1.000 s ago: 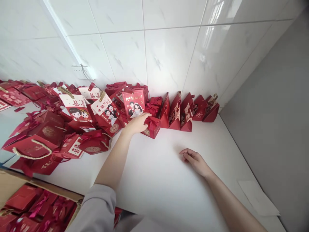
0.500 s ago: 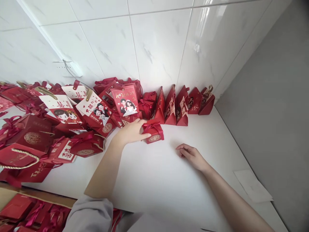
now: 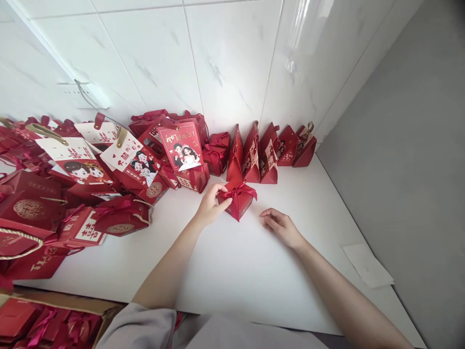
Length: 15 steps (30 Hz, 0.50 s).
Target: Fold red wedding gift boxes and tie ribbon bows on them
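My left hand [image 3: 210, 206] grips a small red gift box [image 3: 238, 198] tied with a red ribbon, holding its left side on the white tabletop [image 3: 254, 271]. The box is tilted, one corner toward me. My right hand [image 3: 281, 227] rests on the table just right of the box, fingers loosely curled and apart, holding nothing. Behind the box stands a row of red triangular gift bags [image 3: 267, 152] against the tiled wall.
A heap of red gift bags and boxes [image 3: 90, 169], some with cartoon couples, fills the left of the table. A cardboard carton [image 3: 47, 320] with more red boxes sits at the lower left. A white paper sheet [image 3: 366, 265] lies at the right near the grey wall.
My left hand has pulled the small ribboned box out of the pile toward the right hand and turned it. The right hand has barely moved.
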Available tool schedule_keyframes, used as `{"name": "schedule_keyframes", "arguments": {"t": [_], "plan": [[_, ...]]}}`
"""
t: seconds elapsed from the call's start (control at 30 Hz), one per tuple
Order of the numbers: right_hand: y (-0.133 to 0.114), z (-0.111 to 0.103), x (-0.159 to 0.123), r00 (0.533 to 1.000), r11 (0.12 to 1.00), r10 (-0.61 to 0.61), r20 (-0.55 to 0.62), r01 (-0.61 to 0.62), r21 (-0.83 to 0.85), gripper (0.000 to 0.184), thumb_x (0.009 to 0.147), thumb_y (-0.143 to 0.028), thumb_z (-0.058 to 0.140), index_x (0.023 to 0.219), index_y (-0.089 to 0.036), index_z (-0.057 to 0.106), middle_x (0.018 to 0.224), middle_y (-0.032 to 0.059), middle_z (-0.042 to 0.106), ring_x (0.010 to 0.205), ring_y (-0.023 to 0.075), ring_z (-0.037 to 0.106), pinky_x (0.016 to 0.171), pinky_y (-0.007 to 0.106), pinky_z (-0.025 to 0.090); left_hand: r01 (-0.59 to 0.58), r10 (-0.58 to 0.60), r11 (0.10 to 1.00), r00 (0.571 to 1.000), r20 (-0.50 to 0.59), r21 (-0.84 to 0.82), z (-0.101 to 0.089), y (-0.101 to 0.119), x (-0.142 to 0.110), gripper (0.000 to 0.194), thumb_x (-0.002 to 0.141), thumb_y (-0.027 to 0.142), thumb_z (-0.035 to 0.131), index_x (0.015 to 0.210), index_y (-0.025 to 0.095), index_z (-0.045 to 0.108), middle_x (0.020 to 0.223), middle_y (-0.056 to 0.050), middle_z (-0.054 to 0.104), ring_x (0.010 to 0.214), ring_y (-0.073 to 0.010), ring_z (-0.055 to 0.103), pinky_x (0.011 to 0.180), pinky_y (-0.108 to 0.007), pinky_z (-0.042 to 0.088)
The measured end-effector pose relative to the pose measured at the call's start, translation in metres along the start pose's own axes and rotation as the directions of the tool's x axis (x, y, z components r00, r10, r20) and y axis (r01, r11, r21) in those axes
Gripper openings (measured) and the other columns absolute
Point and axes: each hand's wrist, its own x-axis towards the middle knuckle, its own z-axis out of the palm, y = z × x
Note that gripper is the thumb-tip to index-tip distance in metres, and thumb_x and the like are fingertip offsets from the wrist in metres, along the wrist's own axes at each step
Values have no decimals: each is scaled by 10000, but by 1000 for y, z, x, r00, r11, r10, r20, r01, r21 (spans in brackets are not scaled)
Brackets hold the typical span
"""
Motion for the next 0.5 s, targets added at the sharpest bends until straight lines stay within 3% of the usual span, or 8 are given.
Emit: {"name": "schedule_keyframes", "arguments": {"t": [0.17, 0.27, 0.4, 0.5], "plan": [[-2, 0, 0, 1000, 1000, -29, -7, 29, 2, 293, 946, -471, 510, 1012, -208, 621, 795, 18, 611, 711, 175, 545, 685, 318, 458, 21, 7, 992, 975, 223, -121, -3, 4, -10, 124, 828, 233, 604, 938, 199, 559, 1322, -81, 549, 1206, -234, 555, 1048, -373, 431], [-3, 1, 0, 999, 999, -32, -36, 33, 16, 301, 948, -489, 514, 999, -214, 625, 810, 21, 618, 696, 174, 541, 690, 325, 460, 39, 7, 988, 956, 292, -150, -1, 8, -14, 114, 819, 196, 557, 931, 196, 578, 1282, -86, 567, 1179, -238, 565, 1039, -380, 430], [-7, 8, 0, 985, 990, -93, -142, 107, 96, 308, 950, -511, 531, 1059, -230, 597, 907, 38, 619, 762, 187, 573, 726, 335, 475, 11, 30, 974, 983, 179, -226, 12, 12, -18, 104, 866, 216, 509, 933, 196, 585, 1244, -90, 599, 1174, -232, 573, 1032, -373, 433], [-18, 14, 0, 971, 963, -195, -140, 216, 159, 295, 962, -495, 536, 1123, -251, 575, 1063, 57, 609, 870, 195, 587, 796, 347, 487, -22, 31, 978, 999, 40, -208, 23, 15, -21, 95, 870, 218, 533, 938, 198, 596, 1175, -80, 624, 1130, -221, 590, 1012, -365, 444]]}}
